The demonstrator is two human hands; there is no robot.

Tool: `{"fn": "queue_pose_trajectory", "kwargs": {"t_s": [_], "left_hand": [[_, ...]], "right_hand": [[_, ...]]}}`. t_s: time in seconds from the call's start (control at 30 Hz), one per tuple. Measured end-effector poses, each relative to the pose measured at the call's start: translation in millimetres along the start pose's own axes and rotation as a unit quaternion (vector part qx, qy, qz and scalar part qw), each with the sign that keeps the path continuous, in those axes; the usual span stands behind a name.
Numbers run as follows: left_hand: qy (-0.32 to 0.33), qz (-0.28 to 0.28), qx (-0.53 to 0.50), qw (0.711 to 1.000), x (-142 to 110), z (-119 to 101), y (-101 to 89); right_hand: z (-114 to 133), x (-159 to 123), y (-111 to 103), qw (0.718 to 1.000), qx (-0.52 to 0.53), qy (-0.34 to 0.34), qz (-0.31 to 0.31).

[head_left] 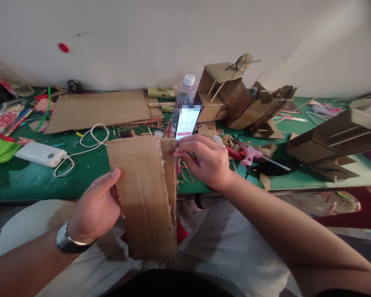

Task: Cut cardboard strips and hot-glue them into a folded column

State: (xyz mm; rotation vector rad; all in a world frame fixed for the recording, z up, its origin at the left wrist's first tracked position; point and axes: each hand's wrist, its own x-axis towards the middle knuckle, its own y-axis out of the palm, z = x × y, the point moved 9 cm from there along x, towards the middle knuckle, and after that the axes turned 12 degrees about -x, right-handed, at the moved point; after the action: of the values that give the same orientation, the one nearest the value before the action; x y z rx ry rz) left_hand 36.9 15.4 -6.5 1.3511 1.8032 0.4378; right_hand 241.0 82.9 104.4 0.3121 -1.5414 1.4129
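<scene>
A folded brown cardboard piece stands upright over my lap, with ragged edges and a dashed outline drawn on its front. My left hand grips its left edge, thumb on the front face and the other fingers hidden behind. At the top right corner, my right hand pinches the narrower side flap between thumb and fingers. Just behind that hand, a phone with a lit timer screen leans against a clear bottle with a white cap.
A flat cardboard sheet lies at the back left of the green table. A white power bank with a looped cable is nearer. To the right are a pink glue gun and cardboard constructions. Scraps and sticks litter the middle.
</scene>
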Motion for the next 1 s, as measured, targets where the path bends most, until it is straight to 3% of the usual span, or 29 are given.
{"fn": "queue_pose_trajectory", "kwargs": {"t_s": [0.33, 0.47, 0.67, 0.83, 0.93, 1.0], "left_hand": [[0.006, 0.006, -0.003, 1.000, 1, -2, 1.0], [0.053, -0.004, -0.009, 0.999, 2, -14, 0.7], [0.071, -0.001, -0.016, 0.997, 1, -16, -0.7], [0.072, -0.013, -0.007, 0.997, 1, -17, -1.5], [0.127, -0.019, -0.012, 0.992, 1, -33, 2.6], [0.146, -0.019, -0.013, 0.989, 1, -40, 5.1]], "right_hand": [[0, -1, 6, 0.999, -0.039, 0.006, 0.012], [6, -2, 10, 0.999, -0.032, -0.007, 0.034], [-1, 0, -6, 0.999, -0.010, 0.027, -0.038], [-9, -1, -6, 0.998, 0.003, 0.043, -0.051], [-20, -2, 2, 0.996, 0.011, 0.079, -0.035], [-28, -3, 15, 0.995, 0.027, 0.099, 0.011]]}}
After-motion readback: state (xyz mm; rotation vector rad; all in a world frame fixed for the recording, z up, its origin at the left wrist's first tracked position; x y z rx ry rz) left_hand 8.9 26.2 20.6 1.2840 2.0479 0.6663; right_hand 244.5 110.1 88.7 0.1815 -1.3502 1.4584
